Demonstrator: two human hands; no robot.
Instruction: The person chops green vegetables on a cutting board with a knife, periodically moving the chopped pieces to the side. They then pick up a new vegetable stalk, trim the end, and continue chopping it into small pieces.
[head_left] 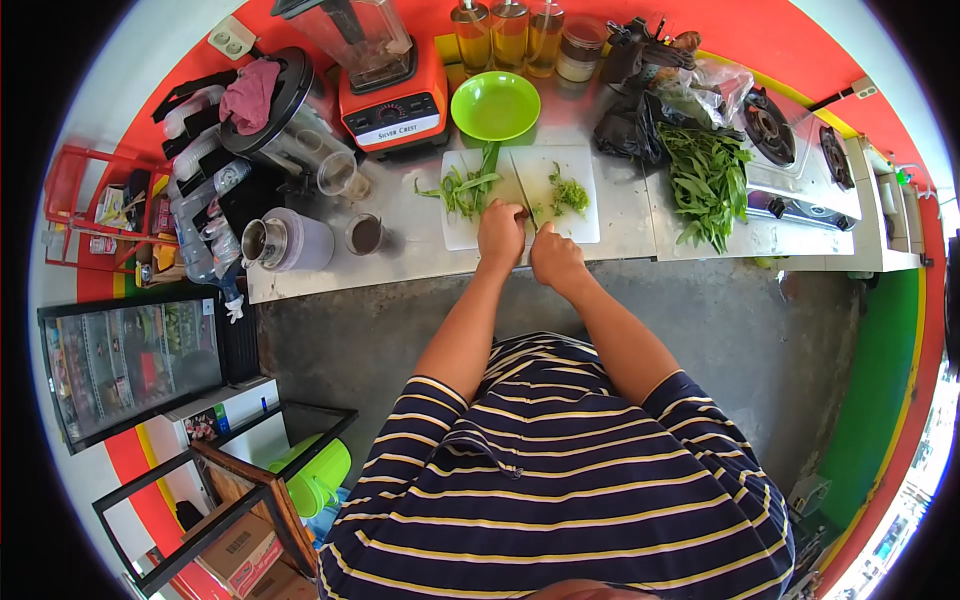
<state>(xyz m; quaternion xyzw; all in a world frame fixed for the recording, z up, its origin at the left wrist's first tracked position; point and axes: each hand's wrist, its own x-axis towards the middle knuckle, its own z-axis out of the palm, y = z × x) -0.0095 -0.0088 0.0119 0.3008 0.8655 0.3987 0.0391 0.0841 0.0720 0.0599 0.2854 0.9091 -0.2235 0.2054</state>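
My right hand (556, 255) is closed round the handle of a kitchen knife (521, 182), whose blade points away from me across a white cutting board (583, 225). Just left of the blade, my left hand (502, 235) rests on the board with its fingers curled together; whatever they pinch is hidden. Long leafy greens (465, 190) lie on the board's left side, beyond my left hand. A small heap of chopped greens (569, 192) sits right of the knife.
Behind the board stand a green bowl (495, 105), an orange blender (393, 105) and oil bottles (509, 38). A glass of dark liquid (365, 235) and a metal-topped flask (295, 242) are left. A big bunch of greens (705, 180) and a gas stove (795, 160) are right.
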